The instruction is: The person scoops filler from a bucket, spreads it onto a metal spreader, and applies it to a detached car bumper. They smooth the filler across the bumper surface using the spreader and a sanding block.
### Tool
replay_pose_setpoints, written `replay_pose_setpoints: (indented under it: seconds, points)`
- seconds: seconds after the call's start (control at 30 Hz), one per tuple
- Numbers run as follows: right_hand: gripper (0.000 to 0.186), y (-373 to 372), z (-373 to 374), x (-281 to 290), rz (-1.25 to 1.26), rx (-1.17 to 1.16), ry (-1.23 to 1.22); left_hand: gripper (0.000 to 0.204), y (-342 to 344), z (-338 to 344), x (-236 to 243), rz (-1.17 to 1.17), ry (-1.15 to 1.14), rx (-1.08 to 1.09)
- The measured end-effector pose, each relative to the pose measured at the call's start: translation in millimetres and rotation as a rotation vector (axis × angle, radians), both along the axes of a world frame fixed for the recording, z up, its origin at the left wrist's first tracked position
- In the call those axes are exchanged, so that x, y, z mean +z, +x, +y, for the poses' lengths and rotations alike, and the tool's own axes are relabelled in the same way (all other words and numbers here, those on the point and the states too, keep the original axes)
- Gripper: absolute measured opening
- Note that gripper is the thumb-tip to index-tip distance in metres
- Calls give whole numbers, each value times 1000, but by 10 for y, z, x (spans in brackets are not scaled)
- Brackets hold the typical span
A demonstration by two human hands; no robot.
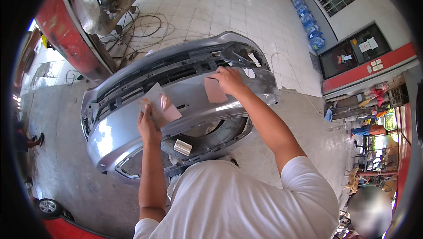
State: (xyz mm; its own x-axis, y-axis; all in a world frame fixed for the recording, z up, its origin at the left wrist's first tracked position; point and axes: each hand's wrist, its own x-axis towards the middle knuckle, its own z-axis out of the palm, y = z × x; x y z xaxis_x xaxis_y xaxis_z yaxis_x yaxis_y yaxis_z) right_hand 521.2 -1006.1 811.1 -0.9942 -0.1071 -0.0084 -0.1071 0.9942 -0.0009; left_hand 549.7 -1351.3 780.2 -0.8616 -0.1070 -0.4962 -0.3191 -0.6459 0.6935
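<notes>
Taking the middle of my view as the clock's centre, I have a grey car bumper (190,92) spread before me, running from nine o'clock across to three. My left hand (148,122), between eight and nine o'clock, is grasping a thin sheet (172,113) by its near left edge, thumb and fingers pinching it. The sheet is part grey, part pink, with a pinkish lump (165,102) on top. My right hand (229,81), at one o'clock, is grasping a flat pink piece (215,91) by its upper end, fingers curled around it; I cannot tell whether that piece touches the bumper below. Toward seven o'clock a small striped block (182,147) lies near the bumper's lower edge, and a tyre (207,142) shows through the bumper's opening at six. Farther off, a red pillar (66,25) stands at ten o'clock, and blue water bottles (308,24) line the wall between one and two.
</notes>
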Motion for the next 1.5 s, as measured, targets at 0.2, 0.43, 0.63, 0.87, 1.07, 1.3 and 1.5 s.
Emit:
replay_pose_setpoints:
  seconds: [0.2, 0.43, 0.63, 0.87, 1.07, 1.3, 1.5]
  points:
    - [45, -360, -123, 9, -160, 15, 39, 33, 57, -57, -129, -1, -2, -15]
    - [47, 425, -203, -274, -69, 20, 52, 34, 38, 29, -212, -12, -47, -48]
    - [50, 1177, -319, -192, 1, 23, -8, 37, -52, 102, -216, 11, -15, -90]
    - [51, 944, 113, 161, 17, -28, -140, 37, -101, 23, -144, 54, -23, -61]
    - [51, -70, 355, 80, -23, -9, -59, 32, -12, 236, -5, 25, -24, -28]
    - [48, -185, 191, -300, -2, 13, 8, 31, 108, 252, -71, -9, -76, -2]
    - [56, 865, 19, -498, 173, 41, -82, 31, 99, 280, -196, -13, -90, -19]
